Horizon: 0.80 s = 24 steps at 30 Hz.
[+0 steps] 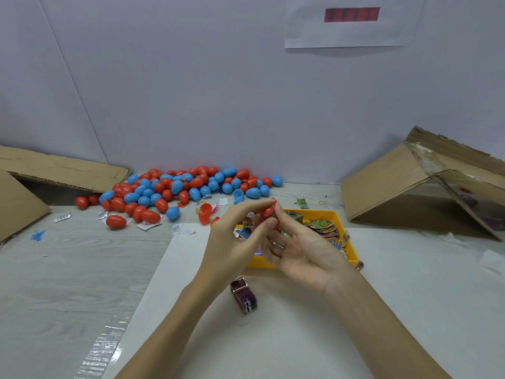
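Observation:
A red plastic egg (267, 212) is held above the yellow tray (334, 217), between both hands. My left hand (235, 242) pinches it with thumb and fingers from the left. My right hand (297, 250), palm up, holds it from the right with thumb and fingertips. The tray holds several small colourful packets (325, 228). A small purple box (244, 296) lies on the white sheet (273, 337) below my hands. An open red egg half (205, 213) lies left of the tray.
A heap of several red and blue eggs (177, 190) lies at the back by the wall. Cardboard boxes lie on their sides at the left (24, 198) and right (404, 192). Paper slips (147, 225) and a blue toy piece (37, 235) are scattered on the grey table.

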Each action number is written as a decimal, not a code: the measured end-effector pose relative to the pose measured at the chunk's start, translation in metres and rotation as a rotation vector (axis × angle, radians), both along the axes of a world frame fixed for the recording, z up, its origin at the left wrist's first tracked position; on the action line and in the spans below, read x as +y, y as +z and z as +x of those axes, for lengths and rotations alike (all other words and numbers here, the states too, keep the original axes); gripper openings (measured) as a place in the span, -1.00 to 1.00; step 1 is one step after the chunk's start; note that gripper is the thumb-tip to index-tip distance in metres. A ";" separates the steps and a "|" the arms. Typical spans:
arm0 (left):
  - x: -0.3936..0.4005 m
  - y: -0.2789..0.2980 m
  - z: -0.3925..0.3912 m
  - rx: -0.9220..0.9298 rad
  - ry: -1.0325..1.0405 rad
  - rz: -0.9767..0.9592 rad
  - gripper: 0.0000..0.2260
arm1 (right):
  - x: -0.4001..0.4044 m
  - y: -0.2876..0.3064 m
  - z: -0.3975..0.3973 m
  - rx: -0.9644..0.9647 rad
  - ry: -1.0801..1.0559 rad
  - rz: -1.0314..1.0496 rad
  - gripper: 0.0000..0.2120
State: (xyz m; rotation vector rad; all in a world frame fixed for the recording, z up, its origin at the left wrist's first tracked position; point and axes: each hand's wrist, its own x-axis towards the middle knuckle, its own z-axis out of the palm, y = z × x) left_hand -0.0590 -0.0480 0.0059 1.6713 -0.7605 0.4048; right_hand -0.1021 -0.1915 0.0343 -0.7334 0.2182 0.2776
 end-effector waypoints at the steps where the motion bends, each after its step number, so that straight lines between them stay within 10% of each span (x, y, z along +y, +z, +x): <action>1: 0.000 0.000 0.000 -0.012 0.005 0.023 -0.69 | 0.000 -0.001 0.000 -0.016 -0.005 -0.035 -0.56; 7: 0.003 -0.002 0.005 -0.204 0.088 0.175 -0.64 | 0.003 -0.007 -0.001 -0.177 -0.159 -0.492 -0.69; 24: 0.004 -0.006 0.005 -0.442 0.243 0.392 -0.66 | 0.011 -0.017 0.004 -0.321 -0.388 -0.914 -0.84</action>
